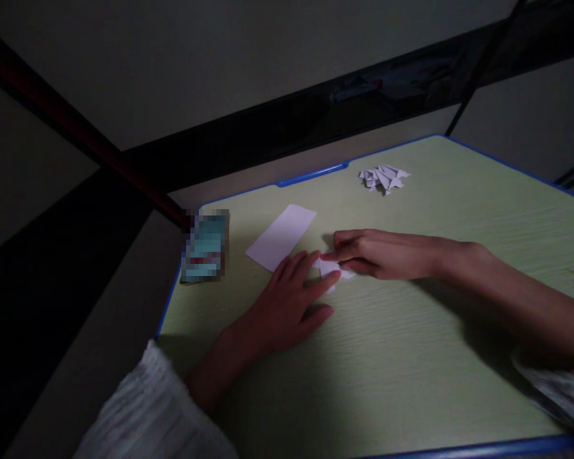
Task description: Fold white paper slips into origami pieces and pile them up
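A small folded piece of white paper (pixel 330 268) lies on the light green table, partly hidden under my fingers. My left hand (pixel 289 303) rests palm down with its fingers stretched and apart, the fingertips pressing on the paper's left and near side. From the other side my right hand (pixel 370 254) comes in with curled fingers. Its index finger presses along the paper's far edge, and the thumb sits by its right part. A flat white rectangular sheet (pixel 282 236) lies just beyond my left fingers, which touch or cover its near corner.
Toward the back lie several folded white paper pieces (pixel 383 178) in a pile. A pixelated teal, flat object (pixel 205 247) is at the table's left edge. The table (pixel 411 357) has a blue rim, with a blue bar (pixel 313 174) at the back edge and a wall behind.
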The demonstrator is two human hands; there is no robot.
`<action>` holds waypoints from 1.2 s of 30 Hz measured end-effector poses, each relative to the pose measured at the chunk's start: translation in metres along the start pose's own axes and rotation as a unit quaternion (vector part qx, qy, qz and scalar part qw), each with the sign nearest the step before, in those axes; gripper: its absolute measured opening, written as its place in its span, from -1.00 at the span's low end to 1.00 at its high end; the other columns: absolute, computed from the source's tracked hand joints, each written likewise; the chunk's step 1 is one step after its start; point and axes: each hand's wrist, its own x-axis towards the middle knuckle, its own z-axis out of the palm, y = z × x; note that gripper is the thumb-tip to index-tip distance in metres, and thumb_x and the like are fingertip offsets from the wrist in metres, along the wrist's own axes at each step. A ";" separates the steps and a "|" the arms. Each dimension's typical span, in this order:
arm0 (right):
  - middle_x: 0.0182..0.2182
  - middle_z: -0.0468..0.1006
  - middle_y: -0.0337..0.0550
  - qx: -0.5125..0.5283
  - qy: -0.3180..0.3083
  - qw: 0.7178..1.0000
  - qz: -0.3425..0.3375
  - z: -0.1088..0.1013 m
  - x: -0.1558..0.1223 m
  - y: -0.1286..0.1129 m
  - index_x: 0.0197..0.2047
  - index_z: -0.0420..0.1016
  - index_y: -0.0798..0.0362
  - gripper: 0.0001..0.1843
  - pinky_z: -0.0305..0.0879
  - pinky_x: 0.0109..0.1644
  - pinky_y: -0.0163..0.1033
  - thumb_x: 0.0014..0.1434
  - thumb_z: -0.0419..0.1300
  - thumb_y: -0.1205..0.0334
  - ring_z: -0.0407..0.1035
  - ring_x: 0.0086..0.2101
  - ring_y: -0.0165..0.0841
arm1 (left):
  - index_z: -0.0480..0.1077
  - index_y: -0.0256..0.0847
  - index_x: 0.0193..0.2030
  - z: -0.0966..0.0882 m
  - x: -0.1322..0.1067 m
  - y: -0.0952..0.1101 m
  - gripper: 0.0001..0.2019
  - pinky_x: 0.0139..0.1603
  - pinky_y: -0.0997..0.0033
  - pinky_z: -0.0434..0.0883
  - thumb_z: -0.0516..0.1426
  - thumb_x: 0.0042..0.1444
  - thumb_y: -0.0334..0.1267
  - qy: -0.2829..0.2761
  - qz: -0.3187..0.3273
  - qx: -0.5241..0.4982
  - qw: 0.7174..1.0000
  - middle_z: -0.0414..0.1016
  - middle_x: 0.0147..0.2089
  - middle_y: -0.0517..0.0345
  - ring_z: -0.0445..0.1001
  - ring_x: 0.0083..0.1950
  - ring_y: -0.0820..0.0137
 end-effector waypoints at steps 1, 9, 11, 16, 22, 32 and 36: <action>-0.40 0.28 -0.12 0.000 0.001 1.000 0.002 0.001 0.000 0.000 -0.26 0.38 0.16 -0.80 0.13 -0.26 -0.29 0.11 -0.05 0.39 0.22 -0.37 -0.41 | -0.02 -0.06 0.15 0.000 0.000 0.000 -0.53 0.15 0.02 -0.11 -0.13 0.08 -0.08 0.001 0.000 -0.001 1.000 -0.16 0.24 0.00 -0.22 0.23 0.18; -0.43 0.32 -0.14 -0.020 -0.009 1.000 0.016 -0.004 0.002 -0.005 -0.31 0.42 0.15 -0.77 0.13 -0.33 -0.33 0.05 -0.03 0.50 0.23 -0.42 -0.43 | 0.00 -0.06 0.15 -0.001 0.001 0.001 -0.54 0.15 0.06 -0.11 -0.14 0.08 -0.07 -0.003 -0.001 0.013 1.000 -0.16 0.24 -0.01 -0.20 0.23 0.18; -0.43 0.32 -0.15 -0.029 -0.016 0.999 0.016 -0.006 0.001 -0.007 -0.32 0.43 0.14 -0.73 0.13 -0.32 -0.33 0.01 -0.03 0.55 0.23 -0.42 -0.43 | -0.01 -0.06 0.15 -0.002 0.001 0.001 -0.53 0.15 0.07 -0.11 -0.13 0.08 -0.07 -0.005 -0.001 0.020 1.000 -0.15 0.23 -0.02 -0.19 0.23 0.18; -0.41 0.35 -0.17 -0.056 -0.027 0.998 0.031 -0.008 -0.003 -0.009 -0.43 0.45 0.09 -0.68 0.10 -0.35 -0.32 -0.12 -0.01 0.62 0.25 -0.39 -0.41 | -0.05 -0.05 0.17 -0.002 0.001 0.001 -0.52 0.14 0.05 -0.09 -0.14 0.08 -0.06 -0.006 -0.002 0.027 1.000 -0.12 0.22 -0.02 -0.18 0.22 0.18; -0.44 0.40 -0.18 -0.042 -0.040 0.994 0.095 -0.009 -0.005 -0.008 -0.44 0.49 0.06 -0.66 0.08 -0.38 -0.33 -0.14 0.00 0.61 0.27 -0.40 -0.40 | -0.02 -0.05 0.15 -0.002 0.002 0.001 -0.53 0.14 0.05 -0.10 -0.14 0.08 -0.06 -0.006 -0.004 0.018 1.000 -0.12 0.23 0.00 -0.18 0.22 0.18; -0.50 0.42 -0.18 0.042 -0.051 0.991 0.120 -0.011 -0.005 -0.006 -0.37 0.53 0.11 -0.65 0.10 -0.41 -0.37 -0.08 0.00 0.59 0.22 -0.49 -0.48 | -0.01 -0.04 0.15 -0.002 0.001 0.001 -0.53 0.16 0.07 -0.12 -0.11 0.08 -0.09 0.001 -0.008 0.000 1.000 -0.13 0.24 0.02 -0.19 0.23 0.18; -0.50 0.41 -0.17 0.148 0.009 0.985 0.093 -0.008 -0.009 0.004 -0.35 0.52 0.20 -0.70 0.16 -0.38 -0.39 -0.02 -0.02 0.55 0.23 -0.48 -0.50 | -0.02 -0.05 0.16 -0.001 0.000 0.001 -0.53 0.16 0.07 -0.13 -0.10 0.08 -0.12 0.004 -0.006 -0.003 1.000 -0.15 0.25 0.03 -0.20 0.23 0.18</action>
